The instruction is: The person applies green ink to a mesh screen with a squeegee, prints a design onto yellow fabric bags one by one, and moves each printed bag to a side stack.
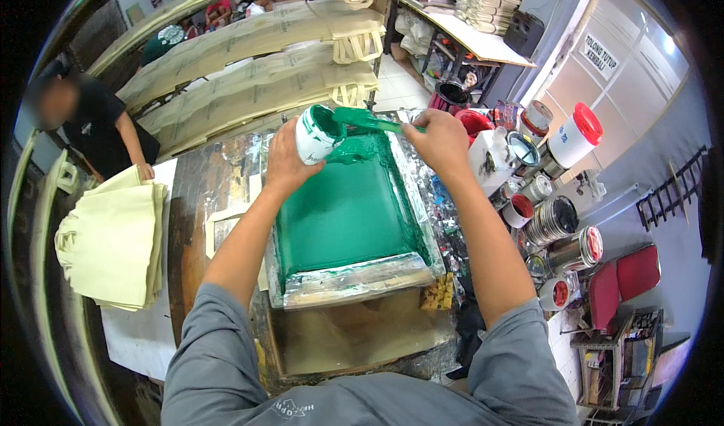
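My left hand [285, 162] is closed round a white tub [309, 145] of green ink, tilted so its mouth faces right. In my right hand [441, 141] is the handle of an ink-covered green spatula [358, 118], its broad end close to the tub's mouth. Below both hands lies a screen-printing frame [362, 279], its mesh coated green. Thicker wet ink [358, 150] is heaped along the frame's far end. A cream strap [226, 216], apparently a bag handle, sticks out from the frame's left side.
Stacked cream bags [113, 237] lie at the left, where another person [98, 116] stands with a hand on them. Several paint cans [550, 221] and a white container with a red lid [577, 135] crowd the right. Racks of bags [249, 71] stand ahead.
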### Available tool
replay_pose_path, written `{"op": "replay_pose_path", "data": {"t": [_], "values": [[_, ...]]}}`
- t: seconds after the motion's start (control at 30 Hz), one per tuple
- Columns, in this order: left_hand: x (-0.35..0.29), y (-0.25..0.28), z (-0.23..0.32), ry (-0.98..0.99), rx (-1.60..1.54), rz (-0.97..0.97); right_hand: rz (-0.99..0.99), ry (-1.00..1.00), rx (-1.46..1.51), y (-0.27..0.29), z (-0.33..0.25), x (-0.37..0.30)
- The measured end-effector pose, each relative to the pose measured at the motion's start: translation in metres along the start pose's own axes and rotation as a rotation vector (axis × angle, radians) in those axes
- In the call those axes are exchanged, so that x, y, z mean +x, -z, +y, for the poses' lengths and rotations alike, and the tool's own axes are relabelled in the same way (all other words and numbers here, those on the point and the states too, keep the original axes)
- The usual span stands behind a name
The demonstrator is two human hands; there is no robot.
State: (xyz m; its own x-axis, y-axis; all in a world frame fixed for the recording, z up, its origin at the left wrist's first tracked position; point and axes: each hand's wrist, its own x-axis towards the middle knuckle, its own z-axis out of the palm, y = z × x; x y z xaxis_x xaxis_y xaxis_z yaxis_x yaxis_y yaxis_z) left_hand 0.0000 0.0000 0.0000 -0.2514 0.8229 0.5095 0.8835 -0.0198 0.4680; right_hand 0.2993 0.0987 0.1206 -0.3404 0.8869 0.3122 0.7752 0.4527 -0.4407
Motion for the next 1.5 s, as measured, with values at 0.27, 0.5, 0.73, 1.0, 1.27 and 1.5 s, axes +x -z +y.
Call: {"op": "replay_pose_path", "data": {"t": [0.27,0.5,0.73,1.0,1.27,1.5], "values": [[-0.020,0.018,0.058,-0.134,-0.075,0.082,-0.207,0.397,-0.193,0.007,-0.052,0.030],[-0.032,0.022,0.106,0.050,-0.377,0.111,0.498,0.606,0.246,0.091,-0.060,0.007],[-0.060,0.025,0.180,0.019,-0.599,0.085,0.443,0.268,0.619,0.173,0.011,-0.165],[-0.119,-0.060,0.344,0.071,-1.079,0.002,0.592,-0.319,0.736,0.190,0.122,-0.341],[-0.131,-0.180,0.373,0.179,-0.842,-0.103,0.286,-0.433,0.816,0.158,0.108,-0.426],[-0.147,-0.208,0.366,0.159,-0.820,-0.206,-0.003,-0.152,0.849,0.146,0.075,-0.424]]}}
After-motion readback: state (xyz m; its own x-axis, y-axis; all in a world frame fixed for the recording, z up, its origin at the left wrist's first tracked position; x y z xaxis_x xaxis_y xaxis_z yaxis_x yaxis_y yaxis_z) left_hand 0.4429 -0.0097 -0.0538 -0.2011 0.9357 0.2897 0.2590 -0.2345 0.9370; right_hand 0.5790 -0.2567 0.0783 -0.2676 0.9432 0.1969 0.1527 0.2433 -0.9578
